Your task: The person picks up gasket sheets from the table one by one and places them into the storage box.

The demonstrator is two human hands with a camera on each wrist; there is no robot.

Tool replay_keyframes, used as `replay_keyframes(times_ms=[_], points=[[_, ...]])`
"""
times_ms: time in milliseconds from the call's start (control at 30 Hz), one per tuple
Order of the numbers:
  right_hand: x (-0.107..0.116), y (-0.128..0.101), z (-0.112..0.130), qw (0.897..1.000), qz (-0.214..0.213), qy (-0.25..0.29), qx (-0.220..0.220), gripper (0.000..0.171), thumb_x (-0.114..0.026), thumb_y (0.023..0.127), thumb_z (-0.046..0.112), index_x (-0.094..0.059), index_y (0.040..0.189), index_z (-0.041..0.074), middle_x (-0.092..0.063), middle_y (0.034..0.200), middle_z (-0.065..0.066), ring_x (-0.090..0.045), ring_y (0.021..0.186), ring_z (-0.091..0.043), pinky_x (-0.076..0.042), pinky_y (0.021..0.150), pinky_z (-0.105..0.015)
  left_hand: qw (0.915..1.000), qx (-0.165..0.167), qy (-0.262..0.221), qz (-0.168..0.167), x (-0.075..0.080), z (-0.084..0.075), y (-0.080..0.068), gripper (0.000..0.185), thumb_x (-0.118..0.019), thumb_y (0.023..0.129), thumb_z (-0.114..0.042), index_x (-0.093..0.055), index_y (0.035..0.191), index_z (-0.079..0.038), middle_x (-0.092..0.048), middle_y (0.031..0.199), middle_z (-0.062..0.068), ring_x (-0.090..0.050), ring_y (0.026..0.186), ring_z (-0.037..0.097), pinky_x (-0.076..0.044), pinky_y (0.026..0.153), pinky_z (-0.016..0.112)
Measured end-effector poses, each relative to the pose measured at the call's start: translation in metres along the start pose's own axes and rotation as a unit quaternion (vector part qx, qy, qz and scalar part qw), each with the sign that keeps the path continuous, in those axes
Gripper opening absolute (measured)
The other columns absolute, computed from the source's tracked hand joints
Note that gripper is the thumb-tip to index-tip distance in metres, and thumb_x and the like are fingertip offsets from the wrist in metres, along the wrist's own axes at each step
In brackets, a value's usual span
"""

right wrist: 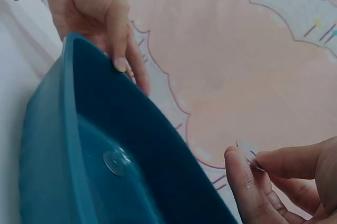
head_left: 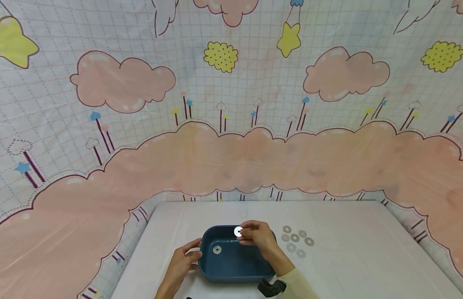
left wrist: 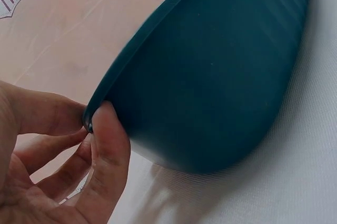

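A dark blue plastic box (head_left: 239, 265) with rounded corners stands on the white table. My left hand (head_left: 180, 261) grips its left side; in the left wrist view, thumb and index finger (left wrist: 50, 112) pinch the rim. Over the box's back part, my right hand (head_left: 262, 240) holds a flat metal washer (head_left: 237, 231) between thumb and fingertips. The right wrist view has this washer (right wrist: 247, 153) tilted, seen nearly edge-on. Another washer (head_left: 217, 249) lies flat on the box floor, toward the left.
Several loose washers (head_left: 294, 237) lie in a group on the white table (head_left: 358, 249), just right of the box. A cloth (head_left: 254, 162) printed with clouds and stars hangs behind the table. A black band (head_left: 271, 287) circles the right wrist.
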State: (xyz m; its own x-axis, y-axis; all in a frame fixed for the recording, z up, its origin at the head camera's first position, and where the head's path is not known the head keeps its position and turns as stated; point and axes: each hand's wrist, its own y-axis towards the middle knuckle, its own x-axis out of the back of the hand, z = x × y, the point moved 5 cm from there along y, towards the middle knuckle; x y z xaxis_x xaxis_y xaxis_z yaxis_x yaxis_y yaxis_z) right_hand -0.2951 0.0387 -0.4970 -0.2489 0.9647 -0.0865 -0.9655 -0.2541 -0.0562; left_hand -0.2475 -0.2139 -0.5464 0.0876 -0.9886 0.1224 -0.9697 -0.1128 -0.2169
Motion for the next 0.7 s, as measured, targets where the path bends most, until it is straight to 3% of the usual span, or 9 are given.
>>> replay_keyframes(times_ms=[700], points=[[-0.023,0.014,-0.029,0.999,-0.001,0.008,-0.046,0.025,-0.064,0.088,-0.001,-0.064,0.110,-0.013,-0.072,0.089,-0.015,-0.073,0.070,-0.015,-0.059,0.066,-0.027,1.0000,0.003,0.003,-0.002,0.000,-0.002,-0.001,0.050,-0.062,0.087,-0.003,-0.055,0.137,-0.001,-0.057,0.126,0.018,-0.063,0.085,0.017,-0.054,0.063,0.033]])
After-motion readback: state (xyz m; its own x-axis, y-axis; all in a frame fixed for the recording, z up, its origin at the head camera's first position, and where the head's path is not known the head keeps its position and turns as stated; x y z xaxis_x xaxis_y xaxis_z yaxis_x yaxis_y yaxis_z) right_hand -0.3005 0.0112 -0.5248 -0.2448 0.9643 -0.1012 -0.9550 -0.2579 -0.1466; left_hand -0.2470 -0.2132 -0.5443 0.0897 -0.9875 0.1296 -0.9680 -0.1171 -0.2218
